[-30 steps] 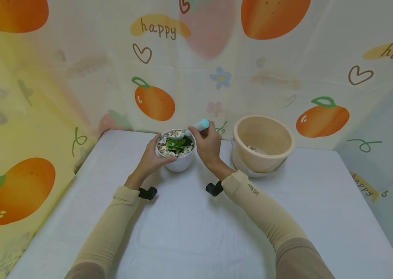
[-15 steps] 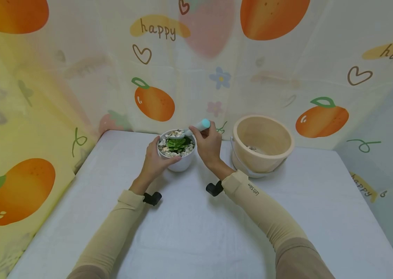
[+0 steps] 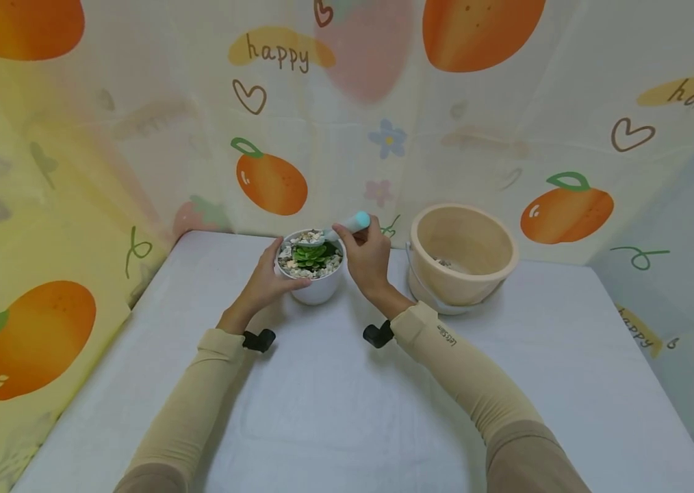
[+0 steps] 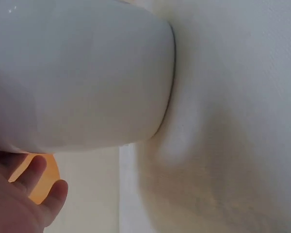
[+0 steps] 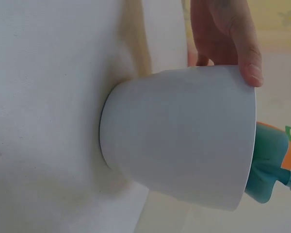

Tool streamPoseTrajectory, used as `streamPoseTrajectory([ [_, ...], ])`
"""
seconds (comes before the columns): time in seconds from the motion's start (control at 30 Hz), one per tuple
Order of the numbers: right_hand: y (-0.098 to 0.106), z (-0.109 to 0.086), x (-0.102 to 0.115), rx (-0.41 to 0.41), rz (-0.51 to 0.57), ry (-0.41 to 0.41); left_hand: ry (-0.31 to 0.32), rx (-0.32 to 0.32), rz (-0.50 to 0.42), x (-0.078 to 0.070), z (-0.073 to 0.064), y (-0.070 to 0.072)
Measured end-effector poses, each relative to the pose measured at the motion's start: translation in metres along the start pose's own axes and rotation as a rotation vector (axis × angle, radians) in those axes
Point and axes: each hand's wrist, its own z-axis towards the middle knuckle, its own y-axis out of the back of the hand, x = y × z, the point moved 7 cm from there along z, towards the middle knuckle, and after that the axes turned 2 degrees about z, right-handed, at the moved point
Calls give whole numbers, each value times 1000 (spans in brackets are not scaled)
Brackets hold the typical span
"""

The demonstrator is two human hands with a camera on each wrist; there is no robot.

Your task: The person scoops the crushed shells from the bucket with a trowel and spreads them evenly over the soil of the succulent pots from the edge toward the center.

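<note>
A white plant pot [image 3: 316, 293] stands upright on the table, holding a green succulent [image 3: 310, 257] ringed by pale pebbles [image 3: 321, 272]. My left hand [image 3: 263, 279] grips the pot's left side, thumb along the front rim and fingers round the back. In the right wrist view the thumb of that left hand [image 5: 233, 34] lies at the rim. My right hand [image 3: 368, 259] pinches the pale handle of a small trowel [image 3: 356, 222] with a light blue end. The teal trowel blade [image 5: 266, 165] tilts down behind the pot's rim, over the pebbles beside the succulent.
A beige bucket [image 3: 464, 274] with its handle down stands right of my right hand, a few pebbles at its bottom. A white cloth [image 3: 335, 404] covers the table. A printed curtain [image 3: 347, 157] hangs close behind the pot.
My left hand first slid right along the pot's rim, then came back left. My right hand holds the trowel in nearly the same place throughout.
</note>
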Motion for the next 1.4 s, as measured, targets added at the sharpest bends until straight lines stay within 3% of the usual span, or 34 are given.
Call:
streamPoseTrajectory([
  [0.43,-4,0,-6,25,93,-52,5,-36,-40,3,-1,-3],
  [0.63,-1,5,-10,47,134,-127,-6,-40,-49,1,-2,-3],
  [0.87,-6,13,-51,51,200,-226,-14,-53,-46,3,-2,-3],
  [1.13,-7,17,-57,39,240,-216,3,-57,-53,3,-4,-5],
  [1.4,-8,22,-54,50,246,-200,18,-115,-26,-2,-9,-6],
])
